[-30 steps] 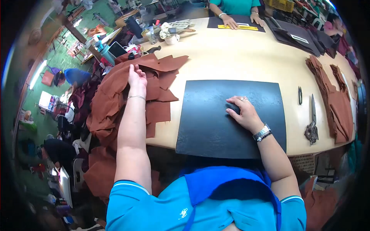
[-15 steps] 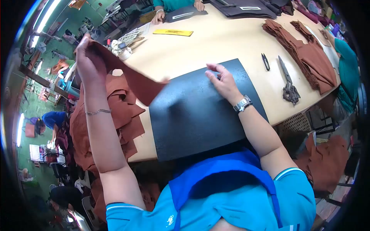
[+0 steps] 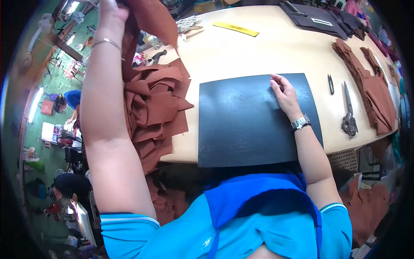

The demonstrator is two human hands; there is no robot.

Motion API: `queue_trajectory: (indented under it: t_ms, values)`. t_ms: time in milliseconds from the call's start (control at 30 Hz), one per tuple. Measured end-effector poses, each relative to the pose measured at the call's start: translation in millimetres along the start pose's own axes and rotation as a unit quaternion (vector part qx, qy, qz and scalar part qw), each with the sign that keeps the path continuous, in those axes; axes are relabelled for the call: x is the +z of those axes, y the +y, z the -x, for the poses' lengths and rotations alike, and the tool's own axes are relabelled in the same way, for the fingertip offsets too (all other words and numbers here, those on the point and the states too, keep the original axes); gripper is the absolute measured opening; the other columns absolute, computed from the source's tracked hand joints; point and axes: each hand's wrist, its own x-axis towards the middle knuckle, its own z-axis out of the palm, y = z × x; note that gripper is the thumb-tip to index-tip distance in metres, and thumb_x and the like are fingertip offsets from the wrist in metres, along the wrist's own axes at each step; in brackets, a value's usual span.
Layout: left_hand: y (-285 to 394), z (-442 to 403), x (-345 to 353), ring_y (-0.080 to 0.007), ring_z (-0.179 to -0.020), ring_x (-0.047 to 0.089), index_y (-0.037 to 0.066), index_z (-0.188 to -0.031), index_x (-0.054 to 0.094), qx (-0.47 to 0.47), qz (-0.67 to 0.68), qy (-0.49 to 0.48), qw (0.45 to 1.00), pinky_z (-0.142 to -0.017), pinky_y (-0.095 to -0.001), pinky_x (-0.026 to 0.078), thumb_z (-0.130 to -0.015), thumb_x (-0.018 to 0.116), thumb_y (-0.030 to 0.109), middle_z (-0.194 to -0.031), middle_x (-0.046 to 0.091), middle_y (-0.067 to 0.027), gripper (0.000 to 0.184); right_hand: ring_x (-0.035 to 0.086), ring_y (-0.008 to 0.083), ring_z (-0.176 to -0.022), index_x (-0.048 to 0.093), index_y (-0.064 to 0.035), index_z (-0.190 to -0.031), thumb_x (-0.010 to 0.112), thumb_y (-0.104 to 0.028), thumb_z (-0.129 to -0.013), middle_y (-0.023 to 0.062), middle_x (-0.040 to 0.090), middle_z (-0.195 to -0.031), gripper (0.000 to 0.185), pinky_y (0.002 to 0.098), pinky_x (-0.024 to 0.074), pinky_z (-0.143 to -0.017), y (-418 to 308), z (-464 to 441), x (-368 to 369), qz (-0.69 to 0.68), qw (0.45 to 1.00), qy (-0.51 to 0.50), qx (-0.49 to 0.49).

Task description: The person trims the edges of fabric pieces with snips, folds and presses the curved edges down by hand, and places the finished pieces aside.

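My left hand [image 3: 113, 16] is raised at the top edge of the view, partly cut off, with its fingers closed on a reddish-brown leather piece [image 3: 156, 20] that hangs to its right. Below it, a loose heap of brown leather pieces [image 3: 159, 101] lies at the table's left edge. A black rectangular mat [image 3: 246, 129] lies flat in front of me. Over the mat's upper right part is my right hand [image 3: 284, 93], its fingers loosely bent and apart, nothing visible in them. Whether it touches the mat I cannot tell.
Right of the mat on the table [image 3: 254, 56] lie small thread snips [image 3: 330, 84] and large scissors [image 3: 348, 114]. Beyond them is a stack of brown leather [image 3: 373, 93]. A yellow strip [image 3: 236, 29] and dark leather panels [image 3: 317, 21] lie farther back.
My left hand has swung up and away with the brown leather piece, off the mat's left side. The view has shifted left; my right hand stays over the mat.
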Motion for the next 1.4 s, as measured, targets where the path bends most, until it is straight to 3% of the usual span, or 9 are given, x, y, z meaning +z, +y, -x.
queue_trajectory:
  t_ms: [467, 800, 900, 1033, 1100, 1133, 1167, 1300, 1400]
  values:
    - [109, 14, 58, -0.0255, -0.106, 0.065, 0.001, -0.113, 0.066, 0.149, -0.029, 0.037, 0.988, -0.097, -0.0419, 0.051, -0.094, 0.06, 0.023, -0.112, 0.069, -0.0136, 0.03, 0.062, 0.0185, -0.11, 0.062, -0.0012, -0.126, 0.064, -0.027, -0.098, 0.0115, 0.066, -0.117, 0.038, 0.0325, 0.049, -0.094, -6, -2, -4, -0.002, 1.0, 0.016, -0.007]
    - [91, 116, 4, -0.0266, -0.111, 0.064, -0.001, -0.119, 0.064, 0.148, -0.028, -0.008, 0.988, -0.097, -0.0441, 0.051, -0.094, 0.061, 0.026, -0.119, 0.067, -0.0144, 0.036, 0.057, 0.017, -0.117, 0.057, 0.0015, -0.131, 0.053, -0.035, -0.104, 0.011, 0.063, -0.125, 0.046, 0.0305, 0.0438, -0.102, -20, -19, -57, -0.134, 0.966, 0.221, 0.023]
    - [24, 218, -19, -0.027, -0.113, 0.064, -0.001, -0.121, 0.063, 0.094, -0.017, -0.017, 0.995, -0.097, -0.0448, 0.052, -0.095, 0.061, 0.027, -0.121, 0.067, -0.0146, 0.039, 0.05, 0.014, -0.126, 0.057, -0.0128, -0.136, 0.044, -0.049, -0.104, 0.0032, 0.06, -0.131, 0.05, 0.0333, 0.0406, -0.097, -12, -16, -79, -0.132, 0.967, 0.212, 0.052]
    - [-81, 361, -9, -0.0279, -0.11, 0.065, 0.0, -0.121, 0.063, -0.128, 0.014, 0.217, 0.968, -0.097, -0.044, 0.052, -0.094, 0.051, 0.032, -0.12, 0.067, -0.0137, 0.044, 0.058, 0.0181, -0.116, 0.057, 0.0034, -0.131, 0.051, -0.036, -0.104, 0.012, 0.063, -0.122, 0.048, 0.0309, 0.0447, -0.101, -20, 1, -99, -0.126, 0.974, 0.184, 0.049]
    - [-122, 418, -68, -0.0277, -0.112, 0.064, 0.001, -0.119, 0.064, -0.239, 0.102, 0.123, 0.958, -0.1, -0.0456, 0.05, -0.095, 0.049, 0.031, -0.121, 0.068, -0.0138, 0.041, 0.058, 0.0199, -0.117, 0.057, 0.0045, -0.129, 0.054, -0.037, -0.102, 0.0141, 0.063, -0.123, 0.049, 0.033, 0.0457, -0.1, 8, 0, -114, -0.04, 0.99, 0.129, 0.044]
    - [-128, 439, -49, -0.0285, -0.118, 0.061, -0.001, -0.124, 0.062, -0.257, 0.05, 0.25, 0.932, -0.106, -0.0463, 0.045, -0.097, 0.048, 0.033, -0.125, 0.066, -0.0138, 0.045, 0.059, 0.0209, -0.117, 0.058, 0.0051, -0.129, 0.055, -0.037, -0.102, 0.0152, 0.064, -0.123, 0.05, 0.034, 0.0462, -0.1, 18, 1, -118, 0.002, 0.994, 0.099, 0.042]
    - [-129, 460, -47, -0.0277, -0.127, 0.055, 0.001, -0.133, 0.055, -0.316, 0.209, 0.088, 0.921, -0.111, -0.0462, 0.039, -0.099, 0.048, 0.039, -0.134, 0.06, -0.0129, 0.052, 0.059, 0.0265, -0.119, 0.058, 0.0039, -0.129, 0.061, -0.038, -0.097, 0.0197, 0.064, -0.123, 0.053, 0.0379, 0.0466, -0.101, -4, 11, -115, 0.056, 0.992, 0.088, 0.069]
    - [-127, 496, 2, -0.0261, -0.133, 0.049, 0.004, -0.145, 0.044, -0.31, 0.046, 0.204, 0.928, -0.112, -0.0428, 0.038, -0.1, 0.055, 0.038, -0.144, 0.051, -0.0135, 0.058, 0.059, 0.0327, -0.117, 0.059, -0.0028, -0.131, 0.068, -0.037, -0.091, 0.0207, 0.063, -0.123, 0.053, 0.0403, 0.0461, -0.101, -2, 28, -112, 0.316, 0.948, 0.026, -0.041]
    - [-139, 507, 3, -0.0245, -0.131, 0.049, 0.001, -0.145, 0.041, -0.337, -0.18, 0.12, 0.916, -0.111, -0.0402, 0.038, -0.095, 0.065, 0.022, -0.143, 0.05, -0.0126, 0.059, 0.06, 0.034, -0.111, 0.06, -0.0074, -0.132, 0.074, -0.031, -0.087, 0.0184, 0.063, -0.12, 0.053, 0.0414, 0.0476, -0.099, 8, 30, -103, 0.419, 0.9, 0.02, -0.121]
